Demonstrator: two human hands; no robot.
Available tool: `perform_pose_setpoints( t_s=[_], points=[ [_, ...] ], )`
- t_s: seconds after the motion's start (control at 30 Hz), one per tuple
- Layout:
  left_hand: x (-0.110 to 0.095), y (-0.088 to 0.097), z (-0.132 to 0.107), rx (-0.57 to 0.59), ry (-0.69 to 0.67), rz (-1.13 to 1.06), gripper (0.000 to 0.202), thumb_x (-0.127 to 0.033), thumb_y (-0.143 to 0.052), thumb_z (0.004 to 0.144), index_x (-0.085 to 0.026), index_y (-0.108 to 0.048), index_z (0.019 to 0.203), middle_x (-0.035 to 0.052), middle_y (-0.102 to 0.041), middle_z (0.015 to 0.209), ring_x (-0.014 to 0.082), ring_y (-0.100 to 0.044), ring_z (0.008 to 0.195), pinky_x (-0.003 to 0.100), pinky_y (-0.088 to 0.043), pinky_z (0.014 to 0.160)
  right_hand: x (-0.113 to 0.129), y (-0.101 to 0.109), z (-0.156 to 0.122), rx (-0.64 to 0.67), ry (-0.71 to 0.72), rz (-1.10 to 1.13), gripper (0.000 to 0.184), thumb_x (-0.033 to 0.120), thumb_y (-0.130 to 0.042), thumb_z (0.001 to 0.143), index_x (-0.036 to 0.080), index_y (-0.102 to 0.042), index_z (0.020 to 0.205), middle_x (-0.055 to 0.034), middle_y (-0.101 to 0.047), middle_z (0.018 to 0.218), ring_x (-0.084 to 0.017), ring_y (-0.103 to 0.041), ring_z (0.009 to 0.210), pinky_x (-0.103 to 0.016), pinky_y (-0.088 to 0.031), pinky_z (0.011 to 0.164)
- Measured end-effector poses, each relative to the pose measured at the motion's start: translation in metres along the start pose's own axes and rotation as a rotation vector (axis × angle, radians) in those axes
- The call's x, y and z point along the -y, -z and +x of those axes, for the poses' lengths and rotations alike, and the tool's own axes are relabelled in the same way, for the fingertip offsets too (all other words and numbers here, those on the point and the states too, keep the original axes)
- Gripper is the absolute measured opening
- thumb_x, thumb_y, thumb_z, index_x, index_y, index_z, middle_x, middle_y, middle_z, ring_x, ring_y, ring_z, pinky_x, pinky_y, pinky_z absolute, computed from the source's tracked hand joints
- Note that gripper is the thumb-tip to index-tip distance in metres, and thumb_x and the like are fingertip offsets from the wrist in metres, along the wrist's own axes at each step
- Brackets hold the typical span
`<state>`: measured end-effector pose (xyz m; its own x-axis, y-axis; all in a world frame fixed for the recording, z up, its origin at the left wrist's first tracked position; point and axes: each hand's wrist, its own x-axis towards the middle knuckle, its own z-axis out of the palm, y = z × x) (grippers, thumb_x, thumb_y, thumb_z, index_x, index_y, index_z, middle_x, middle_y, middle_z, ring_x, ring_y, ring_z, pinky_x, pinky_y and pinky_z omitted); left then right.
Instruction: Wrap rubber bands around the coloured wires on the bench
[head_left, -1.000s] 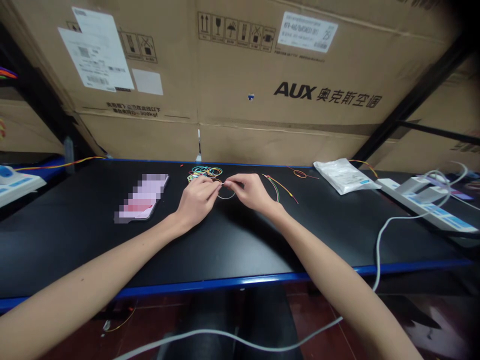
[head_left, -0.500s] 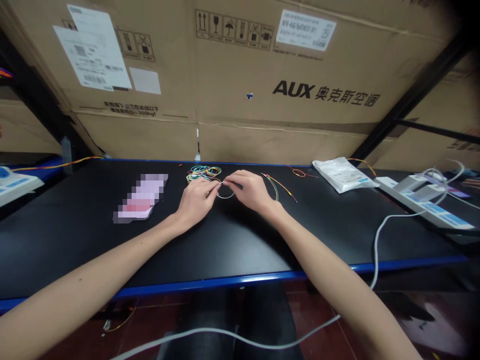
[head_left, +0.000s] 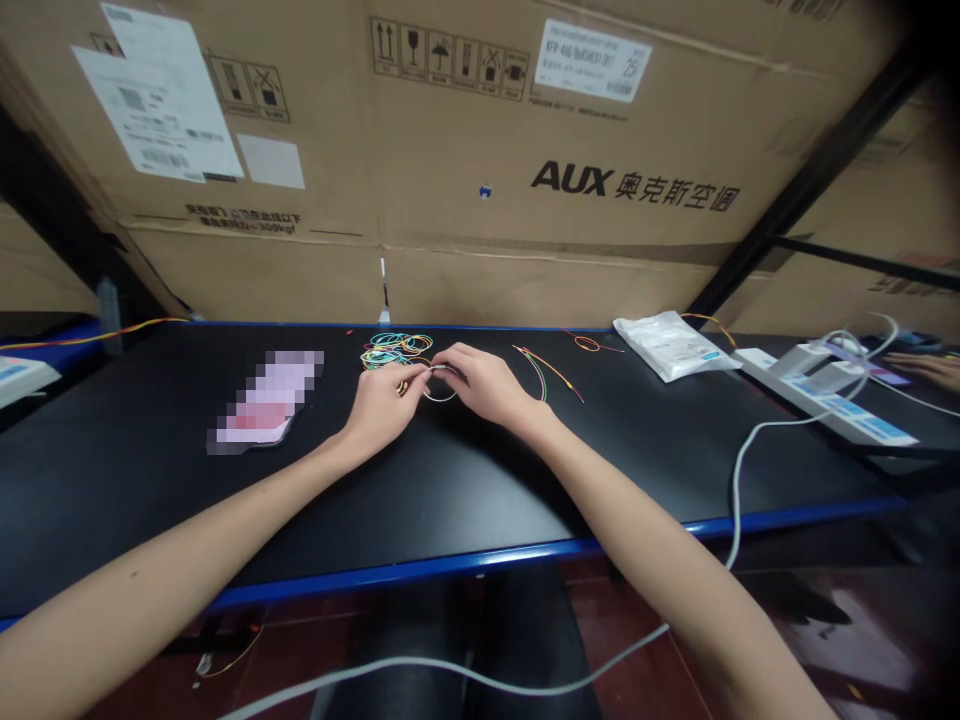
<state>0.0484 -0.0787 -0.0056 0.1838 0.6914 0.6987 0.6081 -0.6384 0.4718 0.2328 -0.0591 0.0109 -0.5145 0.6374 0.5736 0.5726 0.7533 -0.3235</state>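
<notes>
Fingertip to fingertip over the black table [head_left: 480, 490], my left hand [head_left: 384, 402] and my right hand [head_left: 484, 385] both pinch a thin white wire [head_left: 440, 398]. Its slack curves in a small loop below the fingers. The ends inside the pinches are hidden. Just behind my left hand lies a tangled bundle of coloured wires [head_left: 397, 346], partly covered by the hand. Beyond my right hand rest several loose wires [head_left: 551, 373], among them green, red and orange ones.
A phone [head_left: 274, 395] with a blurred-out screen lies at left. Behind stands a large cardboard box [head_left: 442, 280]. To the right are a white plastic packet [head_left: 671, 345], a thin red wire [head_left: 587, 342] and a power strip [head_left: 825, 400] with a grey cable [head_left: 739, 480]. Part of another person's hand [head_left: 934, 370] shows at far right.
The view has shifted slightly, so everything sits a little further left. My two hands have come closer together on the white wire. Another person's hand now shows at the far right.
</notes>
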Motion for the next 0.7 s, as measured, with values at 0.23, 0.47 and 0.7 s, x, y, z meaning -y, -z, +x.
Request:
perform_pose_setpoints(
  t_s=[0.23,0.47,0.7],
  points=[
    [-0.001,-0.001,0.000,0.012,0.028,-0.049,0.023,-0.029,-0.056,0.089,-0.022,-0.075,0.079,-0.0014,-0.075,0.072,0.0181,-0.069,0.066,0.028,-0.053,0.064,0.000,0.003,0.000,-0.087,0.024,-0.109,0.012,0.023,-0.057,0.094,0.019,-0.069,0.093,-0.0050,-0.070,0.097,-0.016,-0.062,0.089,-0.027,-0.045,0.079],
    [0.008,-0.002,-0.005,0.022,-0.151,0.110,0.023,-0.028,-0.052,0.092,-0.021,-0.074,0.089,0.0058,-0.075,0.082,0.0209,-0.069,0.077,0.035,-0.054,0.074,-0.002,0.005,0.002,-0.026,0.006,-0.027,0.018,0.024,-0.056,0.094,0.019,-0.073,0.089,-0.0048,-0.073,0.092,-0.016,-0.064,0.085,-0.027,-0.045,0.076],
    [0.010,-0.002,-0.004,0.004,-0.190,0.194,0.023,-0.026,-0.051,0.093,-0.022,-0.073,0.086,0.0053,-0.073,0.080,0.0208,-0.067,0.077,0.035,-0.053,0.075,-0.001,0.006,0.001,0.039,-0.010,-0.028,0.018,0.024,-0.053,0.095,0.016,-0.069,0.095,-0.0069,-0.071,0.093,-0.016,-0.063,0.081,-0.027,-0.045,0.072]
  ],
)
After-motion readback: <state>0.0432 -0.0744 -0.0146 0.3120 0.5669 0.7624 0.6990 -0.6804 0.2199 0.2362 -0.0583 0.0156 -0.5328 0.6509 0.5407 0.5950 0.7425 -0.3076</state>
